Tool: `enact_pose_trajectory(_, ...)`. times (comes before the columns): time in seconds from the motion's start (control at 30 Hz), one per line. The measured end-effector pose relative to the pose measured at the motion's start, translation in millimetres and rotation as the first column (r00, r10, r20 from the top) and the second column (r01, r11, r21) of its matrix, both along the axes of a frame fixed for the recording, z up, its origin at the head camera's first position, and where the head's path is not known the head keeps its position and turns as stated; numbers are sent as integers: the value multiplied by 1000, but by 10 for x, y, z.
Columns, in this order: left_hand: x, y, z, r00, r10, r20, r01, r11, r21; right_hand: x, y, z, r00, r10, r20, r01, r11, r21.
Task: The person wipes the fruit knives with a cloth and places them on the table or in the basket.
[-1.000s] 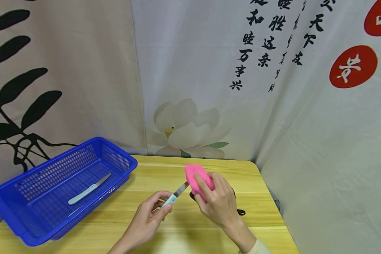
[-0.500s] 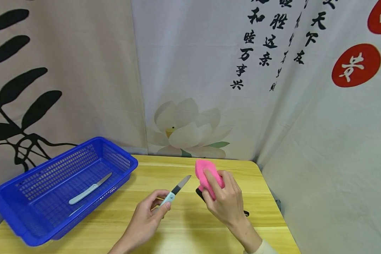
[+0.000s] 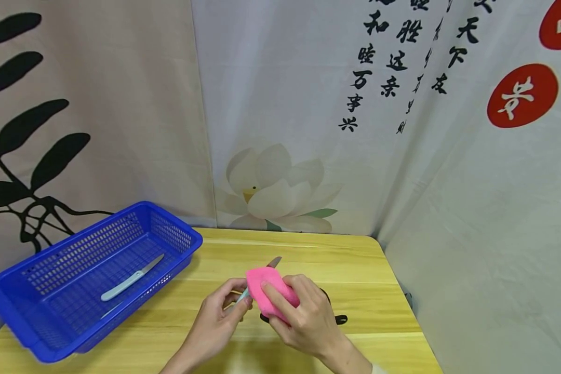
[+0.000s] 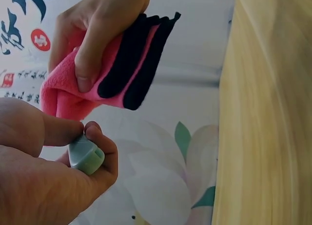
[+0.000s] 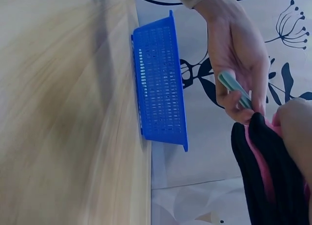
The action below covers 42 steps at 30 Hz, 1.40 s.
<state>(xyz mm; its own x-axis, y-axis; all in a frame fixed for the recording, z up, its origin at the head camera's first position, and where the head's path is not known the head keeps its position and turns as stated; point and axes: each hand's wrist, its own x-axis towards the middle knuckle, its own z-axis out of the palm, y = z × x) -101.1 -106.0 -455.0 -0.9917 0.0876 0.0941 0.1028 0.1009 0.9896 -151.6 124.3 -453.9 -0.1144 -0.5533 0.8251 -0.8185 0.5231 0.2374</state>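
Note:
My left hand (image 3: pixel 215 319) grips a small knife by its pale blue-green handle (image 4: pixel 87 156), the blade (image 3: pixel 274 262) pointing up and away to the right. Folded in my right hand (image 3: pixel 308 314) is a pink cloth (image 3: pixel 271 291) with black edging (image 4: pixel 129 59). The cloth lies across the knife near where blade meets handle, hiding that part; only the blade's tip end shows beyond it. In the right wrist view, the handle's butt end (image 5: pixel 228 81) sticks out of my left fist. Both hands are held above the table.
A blue perforated basket (image 3: pixel 93 322) stands on the left of the wooden table (image 3: pixel 364 291). Inside it lies another knife (image 3: pixel 132 279) with a pale handle. Behind the table hangs a printed cloth backdrop (image 3: pixel 280 104).
The right hand first drew the cloth off the blade tip, up and to the right, then brought it back down and left over the knife. The left hand stays nearly still.

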Motion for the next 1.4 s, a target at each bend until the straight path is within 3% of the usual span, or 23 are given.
enact_pose_trajectory(0.23, 22, -3, 0, 999, -9, -39, 8, 1000, -11, 20, -31, -5, 1000, 3, 0, -3, 999, 38)
enact_pose_trajectory(0.5, 35, -46, 14, 999, -35, -38, 35, 999, -11, -17, 7, 22, 998, -61, 24, 61, 998, 11)
enact_pose_trajectory(0.73, 47, -69, 27, 999, -38, -6, 38, 999, -20, -87, 66, 74, 994, -107, 20, 107, 994, -28)
enact_pose_trajectory(0.93, 73, -111, 38, 997, -57, -47, 55, 998, -41, -156, 116, 98, 990, -142, 22, 143, 989, -46)
enact_pose_trajectory(1.2, 107, -154, 25, 997, -70, -19, 69, 996, -60, -235, 205, 91, 982, -178, 67, 182, 981, -64)
enact_pose_trajectory(1.4, 191, -208, 36, 1000, -12, 3, 12, 995, -99, -278, 276, 71, 974, -206, 96, 214, 974, -75)
